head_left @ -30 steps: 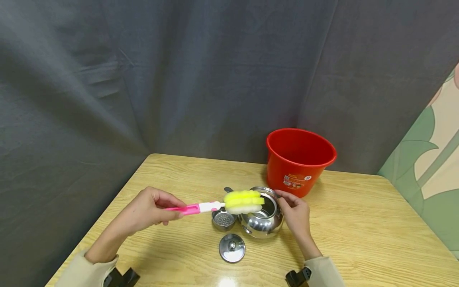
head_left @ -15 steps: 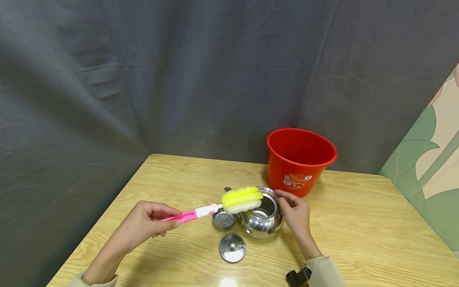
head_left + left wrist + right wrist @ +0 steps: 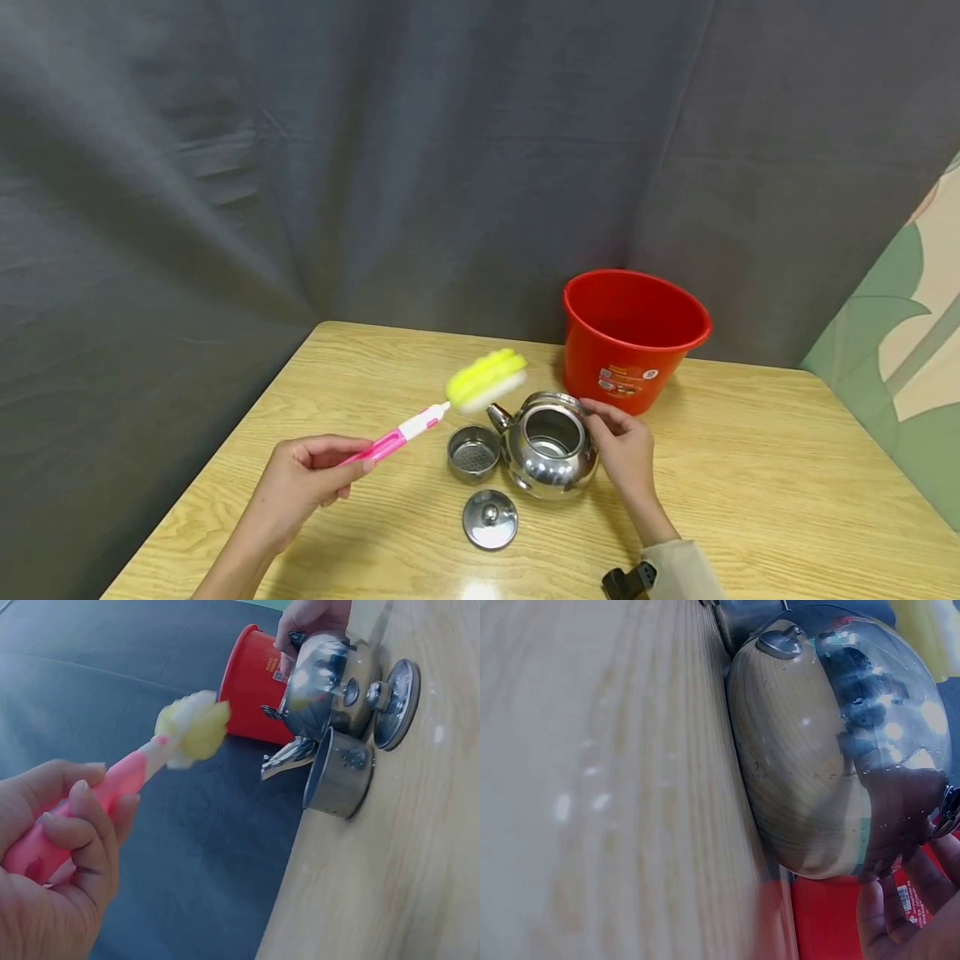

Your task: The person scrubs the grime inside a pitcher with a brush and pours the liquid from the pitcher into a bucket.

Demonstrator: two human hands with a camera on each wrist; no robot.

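Note:
My left hand (image 3: 303,483) grips the pink-and-white handle of a sponge bottle brush (image 3: 390,443). Its yellow and white sponge head (image 3: 487,379) points up to the right, raised left of the teapot's mouth. A shiny steel teapot (image 3: 551,462) stands uncovered on the table, spout to the left. My right hand (image 3: 622,442) holds it at the right side, fingers and thumb around the handle by the rim. In the right wrist view, those fingers (image 3: 922,885) show beside the teapot's droplet-specked body (image 3: 802,750). In front lies the knobbed lid (image 3: 490,518).
A small steel strainer cup (image 3: 473,454) with a perforated bottom sits just left of the teapot, below its spout. Close behind stands a red bucket (image 3: 618,375). The wooden table (image 3: 780,467) ends at a grey curtain (image 3: 480,167) at the back and left.
The brush's sponge head has swung up and left, away from over the teapot's mouth, uncovering the spout. My left hand has shifted down slightly. The right hand stays on the teapot.

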